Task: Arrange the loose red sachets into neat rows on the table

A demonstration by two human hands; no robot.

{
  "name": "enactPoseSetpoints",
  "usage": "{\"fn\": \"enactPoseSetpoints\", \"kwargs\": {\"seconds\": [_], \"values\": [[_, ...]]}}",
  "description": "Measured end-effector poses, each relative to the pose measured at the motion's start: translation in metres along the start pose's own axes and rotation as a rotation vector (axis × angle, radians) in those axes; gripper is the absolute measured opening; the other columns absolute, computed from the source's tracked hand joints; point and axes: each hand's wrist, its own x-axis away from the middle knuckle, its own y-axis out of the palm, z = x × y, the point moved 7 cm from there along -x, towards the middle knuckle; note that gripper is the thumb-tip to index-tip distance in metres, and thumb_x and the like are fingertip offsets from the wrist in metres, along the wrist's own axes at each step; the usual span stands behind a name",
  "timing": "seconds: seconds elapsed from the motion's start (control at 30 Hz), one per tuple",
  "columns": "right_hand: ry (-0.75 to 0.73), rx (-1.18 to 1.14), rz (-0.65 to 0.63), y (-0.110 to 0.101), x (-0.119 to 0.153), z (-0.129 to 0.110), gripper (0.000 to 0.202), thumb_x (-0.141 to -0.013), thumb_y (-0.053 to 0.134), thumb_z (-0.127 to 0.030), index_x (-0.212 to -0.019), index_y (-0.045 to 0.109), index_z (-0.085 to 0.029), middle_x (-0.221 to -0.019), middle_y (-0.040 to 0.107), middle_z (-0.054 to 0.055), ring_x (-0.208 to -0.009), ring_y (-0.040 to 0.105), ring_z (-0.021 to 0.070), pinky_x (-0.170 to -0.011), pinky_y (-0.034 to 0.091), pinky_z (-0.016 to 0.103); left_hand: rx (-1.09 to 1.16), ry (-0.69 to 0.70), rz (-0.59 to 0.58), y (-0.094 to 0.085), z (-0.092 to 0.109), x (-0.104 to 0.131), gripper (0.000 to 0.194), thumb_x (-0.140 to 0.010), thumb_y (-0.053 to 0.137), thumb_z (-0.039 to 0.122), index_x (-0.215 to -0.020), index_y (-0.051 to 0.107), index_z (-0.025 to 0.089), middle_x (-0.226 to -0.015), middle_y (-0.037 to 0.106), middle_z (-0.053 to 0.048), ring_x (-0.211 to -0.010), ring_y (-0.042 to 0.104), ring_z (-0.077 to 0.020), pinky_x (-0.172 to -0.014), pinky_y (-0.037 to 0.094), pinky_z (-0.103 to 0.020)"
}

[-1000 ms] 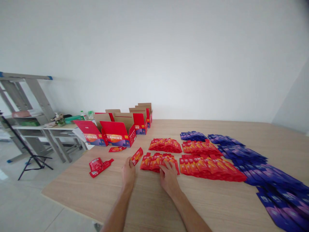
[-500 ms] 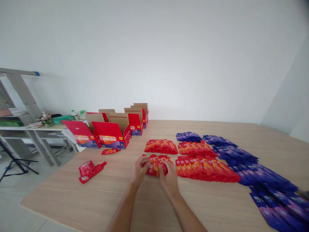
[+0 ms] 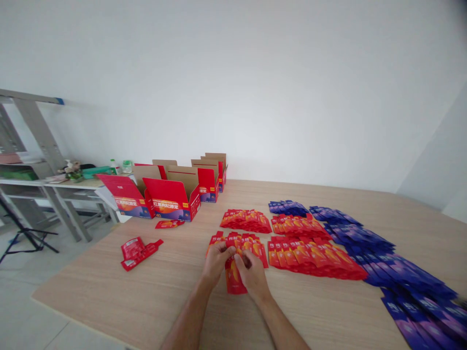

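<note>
My left hand [image 3: 216,262] and my right hand [image 3: 253,274] are closed, thumbs close together, on the upper part of a red-and-orange sachet [image 3: 235,281]. It stands lengthwise between them, its lower end towards me, and the fingers cover its top. Whether more than one sachet is in the grip I cannot tell. Just beyond my hands lies a fanned row of red sachets [image 3: 260,249], partly hidden by the fingers. To the right is a larger overlapping pile of red sachets [image 3: 310,255], and behind are two more red piles [image 3: 245,220] [image 3: 297,225].
Open red cartons [image 3: 170,197] stand at the back left. Loose red sachets [image 3: 138,252] lie in front of them, near the table's left edge. Several piles of dark blue sachets [image 3: 399,267] run along the right. Side tables [image 3: 85,183] and a tripod [image 3: 34,238] stand left of the table.
The sachet in my hands has turned from lying crosswise to pointing lengthwise towards me. My hands have come slightly nearer, uncovering more of the row behind. The view has shifted a little.
</note>
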Motion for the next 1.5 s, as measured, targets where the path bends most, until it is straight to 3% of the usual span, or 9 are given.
{"fn": "enactPoseSetpoints", "kwargs": {"seconds": [0.13, 0.4, 0.53, 0.7, 0.9, 1.03, 1.27, 1.5], "values": [[0.031, -0.047, -0.033, 0.003, -0.002, 0.006, 0.041, -0.090, 0.057, -0.057, -0.071, 0.059, -0.021, -0.062, 0.048, -0.003, -0.059, 0.042, 0.0148, -0.055, 0.031, 0.027, -0.055, 0.000, 0.020, 0.003, 0.002, 0.005, 0.038, -0.069, 0.076, 0.052, -0.068, 0.068, 0.015, -0.064, 0.065, -0.003, -0.065, 0.061, -0.0166, -0.059, 0.047, -0.025], [0.232, -0.422, -0.114, 0.018, -0.001, 0.025, 0.048, -0.076, 0.069, -0.066, -0.067, 0.057, -0.021, -0.062, 0.054, -0.002, -0.057, 0.047, 0.0145, -0.056, 0.037, 0.027, 0.243, -0.136, 0.096, 0.004, -0.019, 0.005, 0.035, -0.069, 0.076, 0.047, -0.068, 0.061, 0.016, -0.063, 0.059, 0.002, -0.058, 0.055, -0.0124, -0.059, 0.046, -0.025], [0.184, -0.338, -0.089, 0.014, -0.002, 0.021, 0.051, -0.078, 0.065, -0.070, -0.066, 0.058, -0.021, -0.061, 0.052, -0.002, -0.056, 0.044, 0.0142, -0.054, 0.035, 0.027, 0.018, -0.007, 0.117, 0.001, -0.009, 0.003, 0.043, -0.075, 0.070, 0.054, -0.061, 0.050, 0.018, -0.058, 0.048, 0.005, -0.054, 0.043, -0.0095, -0.052, 0.035, -0.022], [0.117, -0.225, -0.095, 0.013, -0.002, 0.014, 0.051, -0.084, 0.059, -0.067, -0.066, 0.057, -0.019, -0.060, 0.048, -0.003, -0.057, 0.039, 0.0124, -0.053, 0.030, 0.025, -0.240, 0.156, 0.158, -0.001, 0.007, 0.006, 0.042, -0.080, 0.063, 0.050, -0.057, 0.044, 0.020, -0.057, 0.041, 0.005, -0.056, 0.036, -0.0102, -0.052, 0.030, -0.022], [0.083, -0.114, -0.044, 0.009, -0.002, 0.013, 0.046, -0.089, 0.056, -0.060, -0.066, 0.054, -0.020, -0.059, 0.044, -0.005, -0.056, 0.037, 0.0124, -0.053, 0.027, 0.025, -0.192, 0.124, 0.124, 0.001, 0.006, 0.008, 0.040, -0.080, 0.064, 0.049, -0.059, 0.048, 0.019, -0.058, 0.042, 0.005, -0.057, 0.037, -0.0105, -0.054, 0.031, -0.023], [0.077, -0.137, -0.053, 0.012, -0.001, 0.021, 0.046, -0.089, 0.058, -0.059, -0.064, 0.053, -0.020, -0.057, 0.042, -0.005, -0.055, 0.035, 0.0115, -0.052, 0.026, 0.024, -0.238, 0.153, 0.174, -0.004, 0.009, 0.009, 0.042, -0.079, 0.064, 0.050, -0.057, 0.047, 0.020, -0.057, 0.041, 0.005, -0.057, 0.038, -0.0110, -0.054, 0.031, -0.023], [0.113, -0.228, -0.096, 0.017, -0.001, 0.027, 0.041, -0.087, 0.063, -0.056, -0.073, 0.067, -0.017, -0.067, 0.059, -0.001, -0.062, 0.047, 0.0135, -0.057, 0.034, 0.025, -0.261, 0.090, 0.140, -0.006, -0.005, 0.005, 0.041, -0.080, 0.064, 0.051, -0.058, 0.051, 0.019, -0.058, 0.043, 0.005, -0.057, 0.038, -0.0109, -0.054, 0.032, -0.023], [0.168, -0.390, -0.113, 0.022, 0.001, 0.026, 0.039, -0.083, 0.068, -0.055, -0.073, 0.066, -0.017, -0.066, 0.059, -0.001, -0.060, 0.048, 0.0132, -0.056, 0.035, 0.024, -0.107, 0.064, 0.127, -0.003, -0.012, 0.005, 0.046, -0.080, 0.064, 0.057, -0.062, 0.047, 0.019, -0.060, 0.043, 0.006, -0.057, 0.038, -0.0093, -0.053, 0.031, -0.022]]}}
